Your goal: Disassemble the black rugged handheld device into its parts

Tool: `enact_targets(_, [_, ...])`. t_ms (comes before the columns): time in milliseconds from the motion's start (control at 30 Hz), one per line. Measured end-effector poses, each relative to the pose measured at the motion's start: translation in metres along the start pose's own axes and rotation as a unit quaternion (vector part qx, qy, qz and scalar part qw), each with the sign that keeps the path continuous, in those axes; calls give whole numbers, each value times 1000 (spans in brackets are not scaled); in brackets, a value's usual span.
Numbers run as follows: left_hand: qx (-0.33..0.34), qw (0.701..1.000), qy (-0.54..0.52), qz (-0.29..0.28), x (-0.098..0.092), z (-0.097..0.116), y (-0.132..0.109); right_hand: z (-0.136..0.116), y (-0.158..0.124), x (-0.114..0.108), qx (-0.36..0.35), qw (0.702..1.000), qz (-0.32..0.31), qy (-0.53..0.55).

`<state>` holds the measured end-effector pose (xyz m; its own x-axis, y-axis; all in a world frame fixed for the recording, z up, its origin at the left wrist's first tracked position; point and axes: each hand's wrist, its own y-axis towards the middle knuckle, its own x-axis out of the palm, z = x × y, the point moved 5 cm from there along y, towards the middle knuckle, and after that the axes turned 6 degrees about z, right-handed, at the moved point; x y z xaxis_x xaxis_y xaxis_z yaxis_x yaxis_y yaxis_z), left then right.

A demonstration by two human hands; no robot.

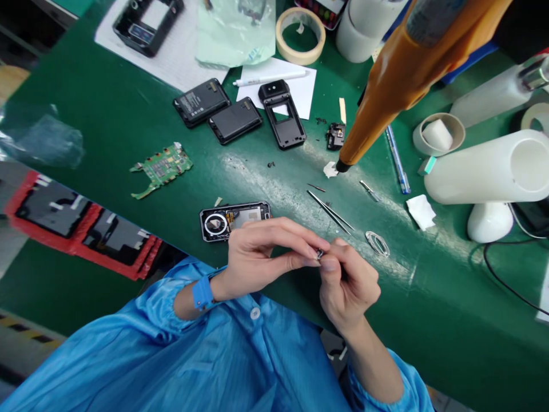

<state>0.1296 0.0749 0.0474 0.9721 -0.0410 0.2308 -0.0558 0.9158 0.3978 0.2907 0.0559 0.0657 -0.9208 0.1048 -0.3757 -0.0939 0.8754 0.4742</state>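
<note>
My left hand (pixel 261 254) and my right hand (pixel 348 286) meet over the near edge of the green mat (pixel 107 114). Together their fingertips pinch a tiny dark part (pixel 319 253); too small to tell what it is. Just behind my left hand lies an opened phone body (pixel 234 220) with a round coil showing. Metal tweezers (pixel 330 212) lie on the mat behind my right hand, and a small wire loop (pixel 377 242) sits to their right. I wear blue sleeves and a blue wrist strap (pixel 202 293).
An orange hanging screwdriver (pixel 398 74) points down at the mat. A green circuit board (pixel 163 167), two black battery covers (pixel 218 111), a black frame (pixel 283 114), a tape roll (pixel 300 34), white bottles (pixel 484 171) and red trays (pixel 81 226) surround the work spot.
</note>
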Motion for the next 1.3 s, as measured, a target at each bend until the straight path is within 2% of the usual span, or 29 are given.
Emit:
enact_targets(300, [-32, 998, -44, 24, 3, -3, 0, 2, -1, -5, 0, 999, 36, -17])
enact_targets(500, [-39, 996, -71, 34, 4, -4, -1, -2, -1, -3, -46, 997, 35, -43])
enact_targets(733, [-14, 999, -31, 15, 3, -1, 1, -7, 1, -5, -79, 993, 48, -79])
enact_targets(933, [-10, 1000, -13, 24, 2, -2, 0, -6, -1, -6, -85, 990, 50, -99])
enact_targets(1167, [-85, 991, -96, 47, 3, -6, -6, -6, -4, -6, -84, 990, 56, -99])
enact_targets(1300, [-91, 988, -108, 56, 4, -7, -7, -5, -6, -7, -87, 988, 65, -109])
